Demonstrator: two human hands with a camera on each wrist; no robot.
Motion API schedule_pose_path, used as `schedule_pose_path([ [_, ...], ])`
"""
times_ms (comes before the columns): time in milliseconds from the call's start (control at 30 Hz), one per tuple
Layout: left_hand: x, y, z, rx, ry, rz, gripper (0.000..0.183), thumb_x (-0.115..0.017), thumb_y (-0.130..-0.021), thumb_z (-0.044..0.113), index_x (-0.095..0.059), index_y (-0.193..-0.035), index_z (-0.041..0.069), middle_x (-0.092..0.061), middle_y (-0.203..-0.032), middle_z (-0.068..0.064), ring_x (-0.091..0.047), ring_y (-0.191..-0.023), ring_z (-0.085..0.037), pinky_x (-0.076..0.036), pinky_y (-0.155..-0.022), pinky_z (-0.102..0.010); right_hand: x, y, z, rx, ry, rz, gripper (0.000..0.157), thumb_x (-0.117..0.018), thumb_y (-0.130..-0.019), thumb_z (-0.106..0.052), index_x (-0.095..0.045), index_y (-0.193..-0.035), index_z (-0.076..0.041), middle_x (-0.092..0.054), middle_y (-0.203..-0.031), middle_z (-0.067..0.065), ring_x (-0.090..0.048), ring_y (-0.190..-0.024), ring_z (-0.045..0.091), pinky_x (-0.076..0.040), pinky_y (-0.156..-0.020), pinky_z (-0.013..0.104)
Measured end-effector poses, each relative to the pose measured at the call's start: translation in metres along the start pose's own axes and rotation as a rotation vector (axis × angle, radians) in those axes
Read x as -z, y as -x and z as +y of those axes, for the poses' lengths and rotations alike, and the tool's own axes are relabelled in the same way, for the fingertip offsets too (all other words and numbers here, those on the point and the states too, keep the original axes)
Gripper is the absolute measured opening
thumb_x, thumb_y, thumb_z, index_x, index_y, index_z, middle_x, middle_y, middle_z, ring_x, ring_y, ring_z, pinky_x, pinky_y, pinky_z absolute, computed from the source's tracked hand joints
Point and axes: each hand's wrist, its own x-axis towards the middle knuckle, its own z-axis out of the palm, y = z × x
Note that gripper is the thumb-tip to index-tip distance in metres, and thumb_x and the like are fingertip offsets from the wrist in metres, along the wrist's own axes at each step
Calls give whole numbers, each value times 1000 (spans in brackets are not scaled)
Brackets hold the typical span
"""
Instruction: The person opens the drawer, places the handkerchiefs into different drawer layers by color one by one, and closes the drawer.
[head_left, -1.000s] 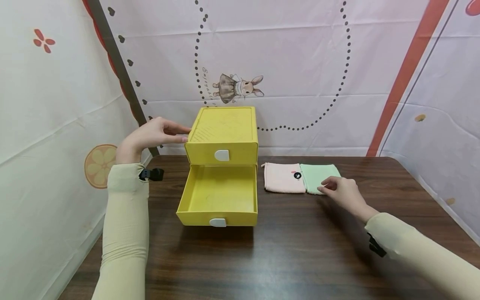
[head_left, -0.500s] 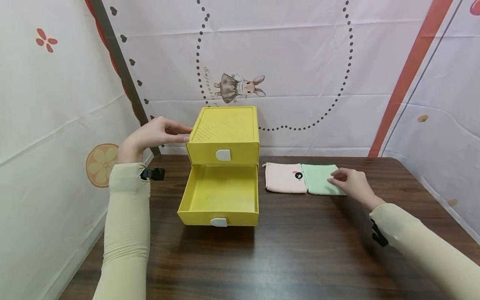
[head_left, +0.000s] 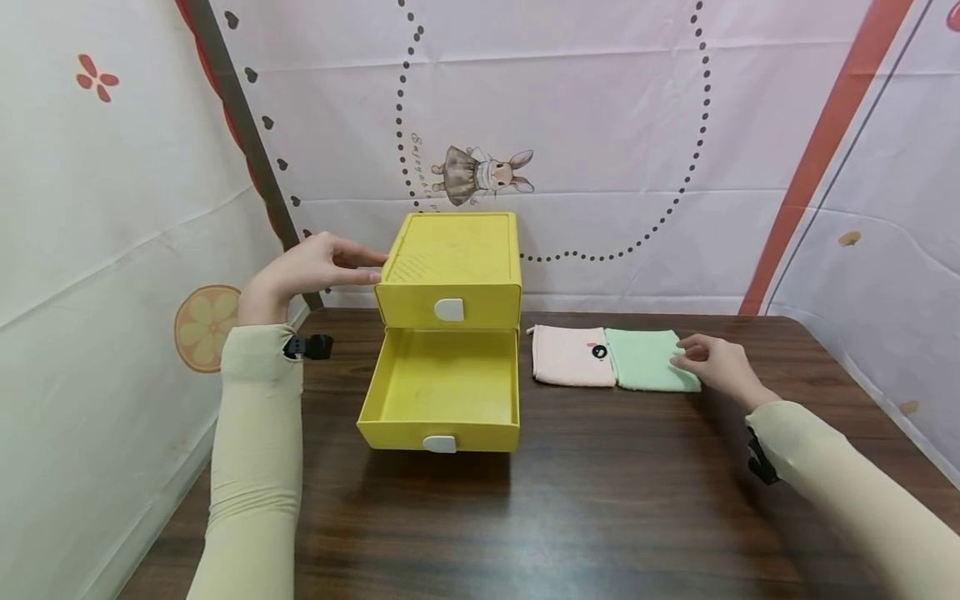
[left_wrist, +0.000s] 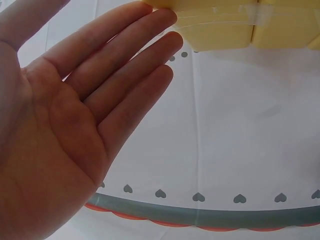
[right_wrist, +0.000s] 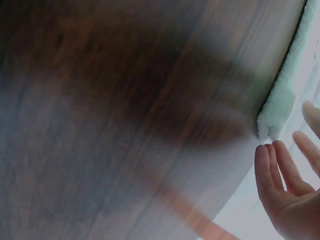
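Observation:
A yellow two-tier drawer box (head_left: pixel 457 246) stands left of the middle in the head view. Its lower drawer (head_left: pixel 442 387) is pulled out and its upper one is closed. My left hand (head_left: pixel 318 267) rests its fingertips against the box's upper left side, fingers straight in the left wrist view. To the right lie a folded pink towel (head_left: pixel 566 358) with a small round black patch and a folded green towel (head_left: pixel 648 360), side by side. My right hand (head_left: pixel 720 367) is at the green towel's right edge, fingers loosely bent; whether they touch it I cannot tell.
All stands on a dark brown wooden table (head_left: pixel 600 500). A printed white cloth (head_left: pixel 615 150) hangs behind it and on both sides. The table's back edge runs just behind the towels.
My right hand has moved right across the green towel, from its front middle to its right edge. The left hand stays at the box, and the view has shifted slightly.

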Motion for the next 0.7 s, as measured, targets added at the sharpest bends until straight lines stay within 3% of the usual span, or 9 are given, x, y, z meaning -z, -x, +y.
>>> schedule_pose_path([
  [267, 0, -1, -1, -2, 6, -6, 44, -71, -83, 43, -66, -122, 23, -66, -122, -1, -61, -109, -18, -50, -90, -46, 1, -2, 3, 3, -12, -36, 49, -64, -91, -34, -58, -125, 1, -62, -114, 29, -61, -103, 42, -48, -82, 54],
  [700, 0, -1, -2, 0, 7, -5, 45, -70, -83, 44, -66, -122, 23, -66, -122, -1, -61, -109, -18, -50, -90, -46, 5, -5, 9, -97, -119, -178, 65, -71, -85, -37, -50, -135, -1, -52, -128, 32, -50, -117, 45, -47, -87, 52],
])
